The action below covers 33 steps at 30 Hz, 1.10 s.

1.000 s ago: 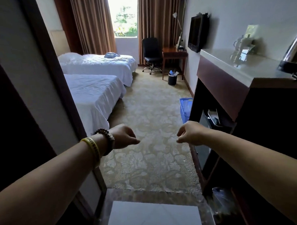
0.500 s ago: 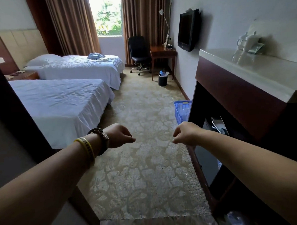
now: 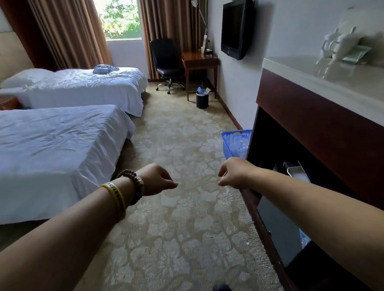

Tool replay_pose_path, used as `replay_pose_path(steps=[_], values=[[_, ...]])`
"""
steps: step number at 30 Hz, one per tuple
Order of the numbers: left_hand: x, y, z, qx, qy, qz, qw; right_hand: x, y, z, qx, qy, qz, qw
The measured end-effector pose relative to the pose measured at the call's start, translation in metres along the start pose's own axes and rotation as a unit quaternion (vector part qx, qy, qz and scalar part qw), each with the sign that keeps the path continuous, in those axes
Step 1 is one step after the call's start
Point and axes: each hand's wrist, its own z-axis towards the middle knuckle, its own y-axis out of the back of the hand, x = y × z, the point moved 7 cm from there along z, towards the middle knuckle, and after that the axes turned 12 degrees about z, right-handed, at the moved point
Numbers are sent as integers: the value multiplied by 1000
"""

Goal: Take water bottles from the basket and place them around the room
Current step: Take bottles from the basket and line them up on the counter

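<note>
Patterned beige carpet floor (image 3: 179,234) toward 12 o'clock. Dark wooden cabinet (image 3: 329,135), pale glossy worktop (image 3: 315,78), at 3 o'clock. Blue latticed plastic basket (image 3: 230,135) on the floor at the cabinet's end, 1 o'clock from the right hand (image 3: 234,172), the nearer grip. Left hand (image 3: 158,179) alongside, both curled closed, empty. Clear crinkled water bottles (image 3: 241,146) inside the basket, axes indistinct.

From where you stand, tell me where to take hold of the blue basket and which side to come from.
Grip the blue basket by its top rim, on the wall facing the carpet. Come from above on that side: it stands upright, mouth open, and the dark cabinet hides its right part.
</note>
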Motion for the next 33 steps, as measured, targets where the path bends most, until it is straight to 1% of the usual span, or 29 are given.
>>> replay_pose_path(steps=[8,12,16,24,33], values=[[-9,46,154,-9,15,4,1000,-28,46,153,24,7,-17,1000],[-19,67,220,-14,16,-5,1000,-33,68,216,41,19,-17,999],[-22,79,276,-2,16,-8,1000,-38,88,268,43,19,-12,999],[-8,110,387,7,-12,15,1000,-43,115,369,20,-10,7,1000],[28,173,526,14,-48,44,998,-13,150,502,-10,-37,28,999]])
